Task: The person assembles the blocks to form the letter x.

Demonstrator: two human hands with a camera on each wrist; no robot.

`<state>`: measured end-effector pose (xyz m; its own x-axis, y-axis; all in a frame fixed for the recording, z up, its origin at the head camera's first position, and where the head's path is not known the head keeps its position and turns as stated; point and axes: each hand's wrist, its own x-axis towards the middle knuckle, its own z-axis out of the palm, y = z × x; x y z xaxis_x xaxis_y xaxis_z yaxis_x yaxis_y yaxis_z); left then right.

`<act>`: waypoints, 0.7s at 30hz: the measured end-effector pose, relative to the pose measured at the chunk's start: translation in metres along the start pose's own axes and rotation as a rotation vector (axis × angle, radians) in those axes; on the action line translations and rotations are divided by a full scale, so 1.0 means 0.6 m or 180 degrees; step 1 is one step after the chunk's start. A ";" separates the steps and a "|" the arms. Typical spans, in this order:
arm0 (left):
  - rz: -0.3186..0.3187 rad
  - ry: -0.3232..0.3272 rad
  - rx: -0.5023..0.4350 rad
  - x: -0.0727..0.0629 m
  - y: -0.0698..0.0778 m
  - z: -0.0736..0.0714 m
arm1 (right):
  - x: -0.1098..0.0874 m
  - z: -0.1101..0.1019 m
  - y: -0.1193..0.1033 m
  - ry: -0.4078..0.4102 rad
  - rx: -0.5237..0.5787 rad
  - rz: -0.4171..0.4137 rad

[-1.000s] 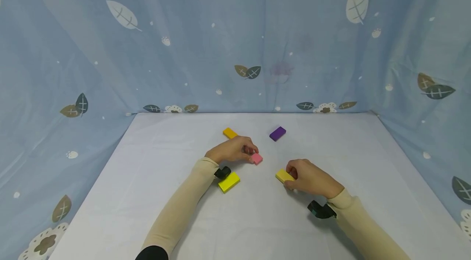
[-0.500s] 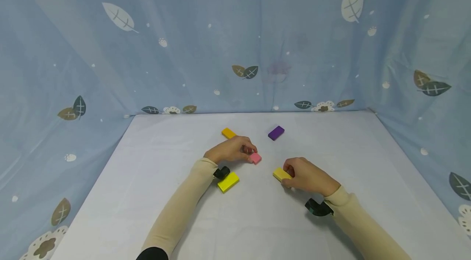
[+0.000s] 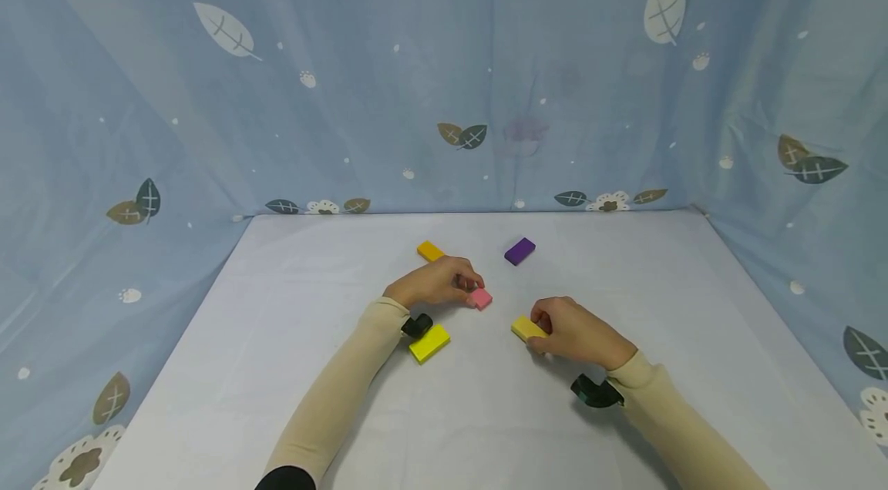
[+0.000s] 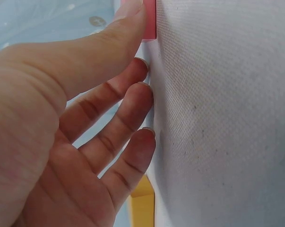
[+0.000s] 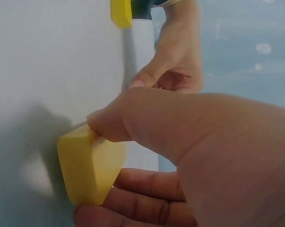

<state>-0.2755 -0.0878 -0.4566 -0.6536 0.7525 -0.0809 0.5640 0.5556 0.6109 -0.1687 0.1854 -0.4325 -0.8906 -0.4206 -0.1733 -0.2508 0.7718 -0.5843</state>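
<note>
Near the middle of the white table, my left hand (image 3: 438, 282) pinches a small pink block (image 3: 482, 298) between thumb and fingers. In the left wrist view the thumb lies over the pink block (image 4: 151, 21) at the top edge, while the other fingers curl loosely beside the cloth. To the right, my right hand (image 3: 579, 332) grips a pale yellow block (image 3: 527, 329). The right wrist view has this pale yellow block (image 5: 85, 165) tilted, with the thumb on one edge and fingers on the opposite one; a shadow falls on the cloth beside it.
A bright yellow block (image 3: 429, 344) lies by my left wrist. Behind the left hand is an orange-yellow block (image 3: 430, 250), partly hidden. A purple block (image 3: 519, 251) lies farther back. The white table (image 3: 312, 259) ends at a blue patterned curtain (image 3: 347, 89).
My right hand and the pale yellow block have shifted slightly left, toward the pink block. The left hand holds the pink block in about the same spot. The head view has turned slightly.
</note>
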 end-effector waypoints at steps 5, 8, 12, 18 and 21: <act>-0.0015 0.0009 0.0017 0.001 0.000 0.000 | 0.002 0.001 -0.003 -0.0001 0.0005 0.0035; -0.0024 0.0013 0.0018 0.001 0.001 0.001 | 0.003 0.002 -0.005 0.0005 0.0004 0.0059; -0.0028 0.0017 0.0019 0.000 0.002 0.000 | 0.006 0.004 -0.005 0.0006 0.0011 0.0055; -0.0047 0.0019 0.0019 -0.001 0.003 0.000 | 0.009 0.005 -0.007 0.0008 0.0031 0.0009; -0.0053 0.0019 0.0020 0.000 0.002 0.000 | 0.010 0.006 -0.007 0.0005 0.0045 -0.0006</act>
<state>-0.2746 -0.0872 -0.4556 -0.6660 0.7409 -0.0864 0.5562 0.5704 0.6044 -0.1716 0.1780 -0.4341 -0.8906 -0.4214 -0.1709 -0.2472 0.7641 -0.5958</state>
